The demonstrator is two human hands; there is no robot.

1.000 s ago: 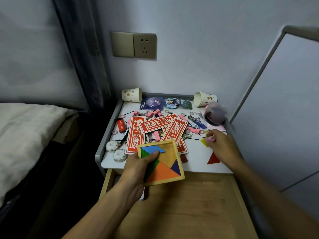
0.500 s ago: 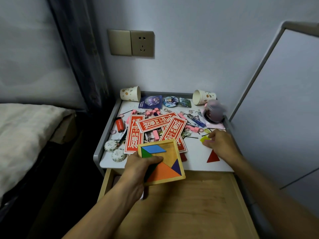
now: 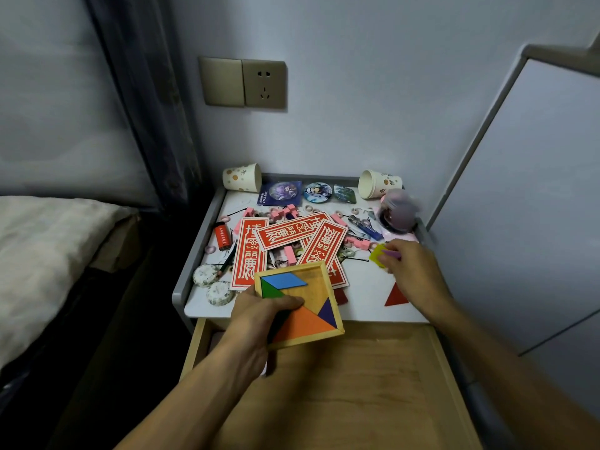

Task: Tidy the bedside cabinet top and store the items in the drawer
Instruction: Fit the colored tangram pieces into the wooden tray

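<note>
My left hand [image 3: 259,315] grips a wooden tangram tray [image 3: 319,280] over the cabinet's front edge, thumb across its blue, green, orange and purple pieces. My right hand [image 3: 412,271] pinches a yellow tangram piece [image 3: 378,256] and a small pink piece at the right of the cabinet top [image 3: 363,287]. A red triangle [image 3: 396,296] lies on the top just under that hand. The open wooden drawer [image 3: 357,384] extends below the cabinet top.
Red paper cards [image 3: 292,233] lie piled mid-top among pink blocks, rings and hairpins. Two tipped paper cups [image 3: 243,177] sit at the back, with badges between them. A pink round object [image 3: 397,212] stands back right. A bed lies left, a white panel right.
My right hand has lifted the yellow piece slightly off the top, with a pink piece in its fingers. The left hand and tray have stayed nearly still.
</note>
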